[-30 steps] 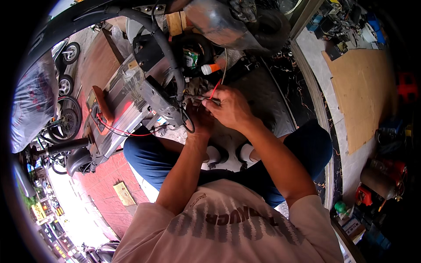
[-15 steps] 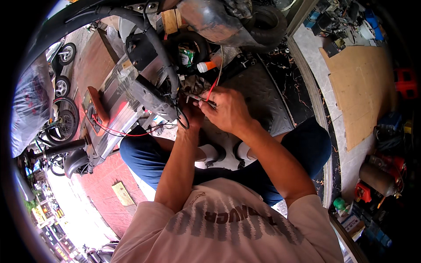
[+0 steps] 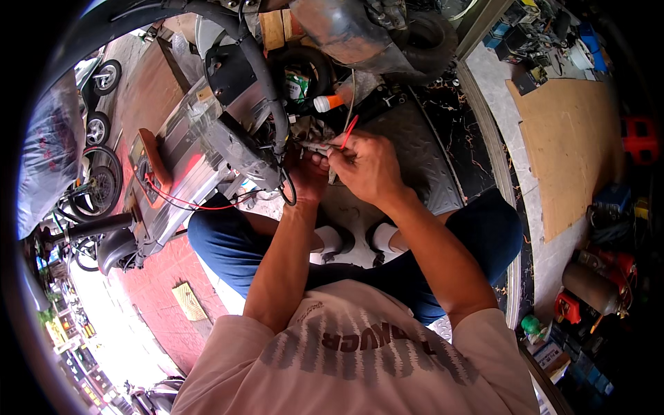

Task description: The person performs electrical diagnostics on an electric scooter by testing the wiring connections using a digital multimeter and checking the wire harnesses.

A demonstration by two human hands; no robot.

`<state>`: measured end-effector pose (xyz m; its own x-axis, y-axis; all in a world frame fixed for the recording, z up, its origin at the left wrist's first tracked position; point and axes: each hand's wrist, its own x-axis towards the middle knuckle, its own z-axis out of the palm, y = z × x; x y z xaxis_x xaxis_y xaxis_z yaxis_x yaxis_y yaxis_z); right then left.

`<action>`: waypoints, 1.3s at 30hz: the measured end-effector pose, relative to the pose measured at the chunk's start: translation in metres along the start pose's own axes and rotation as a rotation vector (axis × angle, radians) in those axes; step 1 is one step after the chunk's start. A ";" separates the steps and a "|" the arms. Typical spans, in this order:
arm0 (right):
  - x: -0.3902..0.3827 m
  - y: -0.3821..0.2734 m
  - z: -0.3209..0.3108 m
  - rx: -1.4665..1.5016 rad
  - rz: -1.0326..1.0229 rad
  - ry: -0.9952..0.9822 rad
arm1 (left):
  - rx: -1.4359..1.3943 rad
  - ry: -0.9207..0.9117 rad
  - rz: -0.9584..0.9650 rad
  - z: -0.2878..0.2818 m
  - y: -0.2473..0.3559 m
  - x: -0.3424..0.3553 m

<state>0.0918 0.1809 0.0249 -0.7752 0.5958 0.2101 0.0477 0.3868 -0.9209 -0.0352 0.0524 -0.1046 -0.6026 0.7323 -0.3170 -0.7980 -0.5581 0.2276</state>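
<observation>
My right hand (image 3: 370, 169) is closed in a pinch, with a red wire (image 3: 351, 131) looping up from its fingertips. A slim grey metal piece (image 3: 315, 147) sticks out from the same fingers toward the left; its kind is too small to make out. My left hand (image 3: 306, 178) touches its tip from below, fingers curled, and what it pinches is mostly hidden. Just beside it, a black cable loop (image 3: 289, 197) hangs from a worn vehicle frame tube (image 3: 266, 97). Behind the hands lies a crumpled brownish clump (image 3: 304, 128).
An orange-edged device (image 3: 153, 166) lies at left, with thin red and black leads (image 3: 200, 206) running toward my left wrist. Beyond my hands are an orange-and-white bottle (image 3: 328, 103) and tyres (image 3: 422, 41). Cardboard (image 3: 570, 145) covers floor at right. Motorbike wheels (image 3: 102, 187) stand far left.
My right hand has shifted slightly right, and the red wire now points up and right from its fingertips. The left fingers have turned more open to view under the metal piece.
</observation>
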 end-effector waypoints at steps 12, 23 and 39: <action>0.001 -0.004 0.000 -0.098 -0.010 -0.019 | 0.211 0.191 0.022 0.014 0.004 0.000; 0.001 -0.003 0.001 -0.082 -0.107 0.011 | 0.063 0.002 -0.122 -0.023 0.015 0.004; 0.002 -0.020 -0.012 0.162 0.123 0.109 | 0.004 0.130 -0.149 0.033 -0.001 -0.017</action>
<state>0.0971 0.1831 0.0477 -0.6971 0.7070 0.1194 0.0290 0.1941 -0.9805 -0.0247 0.0538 -0.0691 -0.4719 0.7498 -0.4637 -0.8782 -0.4460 0.1726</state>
